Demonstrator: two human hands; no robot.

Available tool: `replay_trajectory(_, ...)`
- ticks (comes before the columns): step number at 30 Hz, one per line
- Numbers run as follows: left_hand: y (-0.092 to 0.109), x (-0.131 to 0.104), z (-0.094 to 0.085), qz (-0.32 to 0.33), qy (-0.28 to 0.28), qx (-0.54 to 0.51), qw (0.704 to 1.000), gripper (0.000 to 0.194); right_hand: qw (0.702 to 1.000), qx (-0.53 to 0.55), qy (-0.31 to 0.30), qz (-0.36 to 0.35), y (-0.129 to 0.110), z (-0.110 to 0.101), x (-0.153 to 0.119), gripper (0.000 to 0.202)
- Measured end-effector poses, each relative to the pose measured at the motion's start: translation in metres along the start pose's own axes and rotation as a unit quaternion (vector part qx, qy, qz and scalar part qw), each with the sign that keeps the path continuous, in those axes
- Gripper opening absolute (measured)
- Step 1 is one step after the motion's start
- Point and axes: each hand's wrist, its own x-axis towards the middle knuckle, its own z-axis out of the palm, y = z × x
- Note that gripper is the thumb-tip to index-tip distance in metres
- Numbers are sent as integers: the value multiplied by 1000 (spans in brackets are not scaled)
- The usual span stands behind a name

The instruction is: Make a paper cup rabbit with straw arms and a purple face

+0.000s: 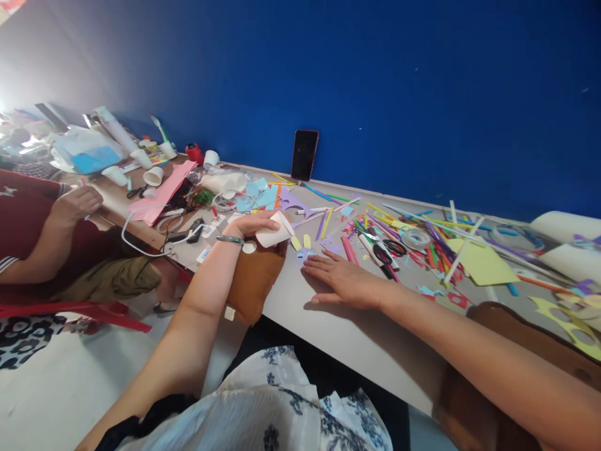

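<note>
My left hand [256, 224] is closed around a white paper cup [274, 230], which is tilted on its side above a brown cushion [256, 279]. Flat on the grey table [300, 300], my right hand [345, 280] has its fingers stretched out. Its fingertips touch or nearly touch the lower edge of a small purple rabbit cutout [304, 252] with yellow ears. Beside the rabbit lie purple paper scraps [331, 244]. A pair of black-handled scissors [382, 254] rests to the right of my right hand.
A phone [305, 155] leans on the blue wall. Coloured strips and sticks [427, 244] and yellow paper [486, 260] lie at the right. Cables, pink paper [164, 194] and cups [153, 176] are at the left, where a person's hand [79, 203] shows.
</note>
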Motion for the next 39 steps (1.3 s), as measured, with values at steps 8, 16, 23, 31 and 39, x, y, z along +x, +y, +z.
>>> replay_trajectory(8,4,18,16,85,35,-73,993,54,991,118,22,52,-13,4,-2,89)
replay_trajectory(16,43,64,81,228,-4,-176,958,69,918,133,284,244,12,-33,-33,33)
replay_trajectory(23,32,104,114,164,52,-300,938,65,779,49,512,358,46,-65,-70,23)
replay_trajectory(31,21,102,103,172,48,-348,920,68,753,25,380,537,88,-70,-107,38)
replay_trajectory(39,24,103,94,183,83,-330,922,69,854,-9,95,511,88,-45,-86,24)
